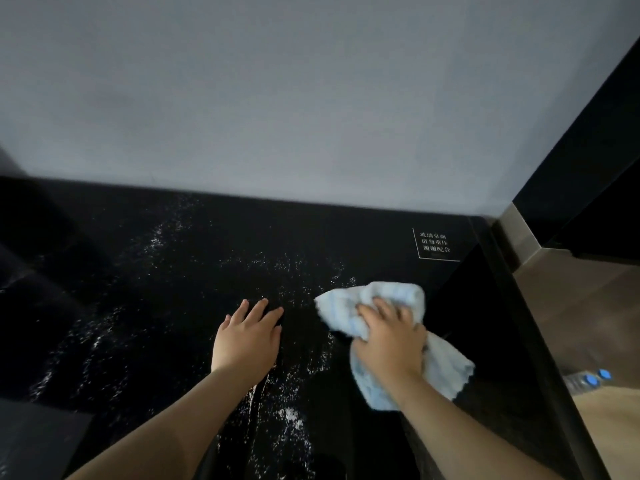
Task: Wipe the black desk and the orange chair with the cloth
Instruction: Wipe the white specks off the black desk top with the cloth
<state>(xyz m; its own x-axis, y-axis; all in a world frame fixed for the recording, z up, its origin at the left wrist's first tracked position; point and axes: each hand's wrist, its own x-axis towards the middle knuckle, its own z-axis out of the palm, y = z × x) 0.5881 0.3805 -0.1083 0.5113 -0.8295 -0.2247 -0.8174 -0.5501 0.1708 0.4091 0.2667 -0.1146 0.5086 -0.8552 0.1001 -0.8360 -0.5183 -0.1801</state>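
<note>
Probably a hotel room or office: glossy black desk (173, 271) with printed notice (435, 244), grey wall (277, 98).

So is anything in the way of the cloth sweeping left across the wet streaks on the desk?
Yes: the left hand rests flat on the black desk, directly left of the cloth gripped by the right hand. Droplets lie around and beyond it.

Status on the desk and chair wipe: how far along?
Done: nothing clearly finished; white specks cover much of the black desk. In hand: the right hand grips the light blue cloth on the desk's right side, while the left hand rests flat beside it. Left: the speckled streaks at the middle and left, then the orange chair, which is not in view.
</note>
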